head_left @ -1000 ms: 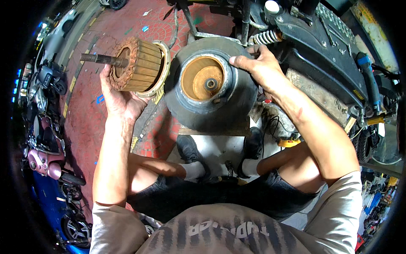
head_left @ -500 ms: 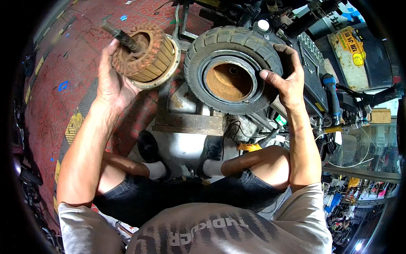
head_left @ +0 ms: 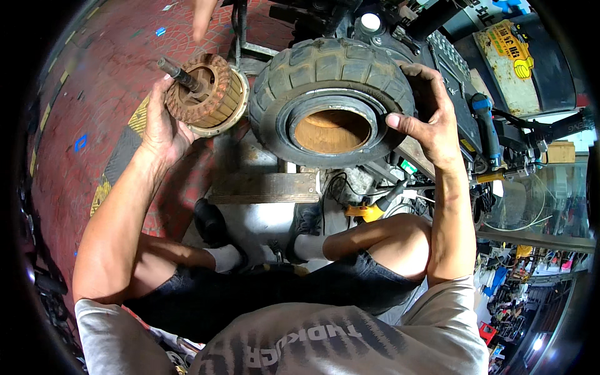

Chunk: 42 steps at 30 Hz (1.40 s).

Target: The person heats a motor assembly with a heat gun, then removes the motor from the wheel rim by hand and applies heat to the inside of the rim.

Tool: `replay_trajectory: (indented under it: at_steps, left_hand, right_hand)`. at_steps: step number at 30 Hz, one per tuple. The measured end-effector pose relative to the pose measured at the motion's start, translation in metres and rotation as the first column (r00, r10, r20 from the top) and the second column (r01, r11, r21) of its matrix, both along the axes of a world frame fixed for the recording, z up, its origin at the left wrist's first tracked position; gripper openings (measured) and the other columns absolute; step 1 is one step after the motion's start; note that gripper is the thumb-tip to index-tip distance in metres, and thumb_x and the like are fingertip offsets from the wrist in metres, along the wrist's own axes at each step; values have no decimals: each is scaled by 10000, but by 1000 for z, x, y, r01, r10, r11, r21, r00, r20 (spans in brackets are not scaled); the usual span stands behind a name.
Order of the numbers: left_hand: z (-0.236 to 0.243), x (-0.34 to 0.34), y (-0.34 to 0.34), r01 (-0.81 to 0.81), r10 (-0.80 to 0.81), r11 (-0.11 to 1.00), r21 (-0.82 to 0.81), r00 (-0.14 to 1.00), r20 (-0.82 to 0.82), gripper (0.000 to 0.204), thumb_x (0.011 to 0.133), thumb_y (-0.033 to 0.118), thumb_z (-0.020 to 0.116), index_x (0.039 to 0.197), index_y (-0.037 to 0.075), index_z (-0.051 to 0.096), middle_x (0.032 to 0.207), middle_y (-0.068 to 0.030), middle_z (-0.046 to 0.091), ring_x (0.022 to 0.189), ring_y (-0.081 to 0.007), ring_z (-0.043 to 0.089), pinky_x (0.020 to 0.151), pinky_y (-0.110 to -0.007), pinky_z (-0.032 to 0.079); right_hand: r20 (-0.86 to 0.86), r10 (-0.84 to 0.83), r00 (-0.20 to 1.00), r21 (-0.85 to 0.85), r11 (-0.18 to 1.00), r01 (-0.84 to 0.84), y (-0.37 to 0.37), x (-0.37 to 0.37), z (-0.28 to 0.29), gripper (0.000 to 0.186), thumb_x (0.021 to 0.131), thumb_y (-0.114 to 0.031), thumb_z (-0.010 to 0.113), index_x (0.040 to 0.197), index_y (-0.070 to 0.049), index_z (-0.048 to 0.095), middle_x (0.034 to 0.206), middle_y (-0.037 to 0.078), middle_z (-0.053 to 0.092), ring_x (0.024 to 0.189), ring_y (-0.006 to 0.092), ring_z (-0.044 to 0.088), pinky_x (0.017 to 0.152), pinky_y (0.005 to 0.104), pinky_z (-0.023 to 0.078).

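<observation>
My left hand [head_left: 164, 128] grips a motor stator [head_left: 215, 94] by its edge. It has rusty copper-brown windings, a pale round end cover on its right side and a metal shaft [head_left: 178, 75] pointing up to the left. Just to its right, a wheel with a black knobbly tyre [head_left: 325, 65] is tilted toward me. My right hand [head_left: 431, 119] is closed on the tyre's right side, thumb on the sidewall and fingers behind the tread. Inside the wheel's open hub [head_left: 331, 132] the wall is rusty orange-brown. The stator and the wheel are apart.
Below the wheel stands a low wooden stool [head_left: 262, 187]. A yellow-and-black tool [head_left: 369, 211] lies near my right knee. Rightward are a blue-and-black power tool [head_left: 482, 122] and a toolbox [head_left: 525, 59]. Another person's finger [head_left: 202, 19] shows at the top edge, above red tiled floor [head_left: 81, 112].
The wheel has tipped so more tread shows and less of the hub's inside. The stator sits slightly lower and further left. Another person's finger has come in at the top.
</observation>
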<state>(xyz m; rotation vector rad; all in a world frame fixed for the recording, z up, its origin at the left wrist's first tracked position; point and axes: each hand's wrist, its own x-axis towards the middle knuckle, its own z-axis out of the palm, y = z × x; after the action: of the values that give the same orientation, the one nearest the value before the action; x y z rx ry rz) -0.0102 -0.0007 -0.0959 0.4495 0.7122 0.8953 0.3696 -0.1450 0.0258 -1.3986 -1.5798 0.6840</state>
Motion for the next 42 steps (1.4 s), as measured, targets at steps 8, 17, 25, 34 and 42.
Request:
replay_trajectory:
  at_steps: [8, 17, 25, 34, 42]
  left_hand:
    - [-6, 7, 5, 61, -57, 996, 59, 997, -56, 764, 987, 668, 538, 1506, 108, 491, 1460, -145, 602, 1274, -317, 647, 1055, -561, 544]
    - [-21, -7, 10, 107, -105, 993, 58, 994, -41, 709, 1032, 656, 472, 1490, 117, 522, 1405, -104, 643, 1238, -254, 666, 1081, -466, 542]
    - [-20, 2, 4, 119, -97, 983, 141, 983, -156, 784, 1011, 686, 458, 1472, 57, 536, 1365, -152, 660, 1243, -274, 657, 1064, -460, 539]
    - [-21, -1, 0, 264, -191, 926, 270, 944, -270, 784, 1039, 662, 439, 1509, 37, 502, 1439, -142, 612, 1317, -275, 594, 1160, -441, 438]
    - [-29, -2, 6, 275, -185, 895, 351, 945, -269, 755, 943, 499, 722, 1407, -66, 536, 1294, -187, 669, 1172, -261, 677, 1042, -410, 550]
  right_hand:
    - [-47, 9, 999, -1, 1000, -9, -6, 18, -7, 748, 721, -49, 918, 1382, -7, 570, 1477, 151, 577, 1392, 273, 532, 1221, 427, 374]
    - [-9, 11, 1000, -33, 999, -11, -9, 25, -3, 755, 707, -108, 948, 1358, -7, 580, 1505, 183, 557, 1397, 296, 535, 1216, 452, 382]
    - [6, 41, 999, -40, 998, -41, -10, 31, -5, 784, 699, -125, 964, 1357, -17, 552, 1551, 215, 512, 1417, 304, 517, 1223, 463, 370]
    - [-22, 15, 1000, -87, 996, -17, -8, 25, -1, 800, 703, -114, 957, 1378, -8, 540, 1530, 198, 534, 1417, 302, 516, 1223, 454, 367]
    - [21, -19, 1000, -86, 996, 21, -13, 21, 5, 818, 709, -109, 929, 1419, 7, 541, 1490, 151, 576, 1391, 272, 536, 1225, 423, 357]
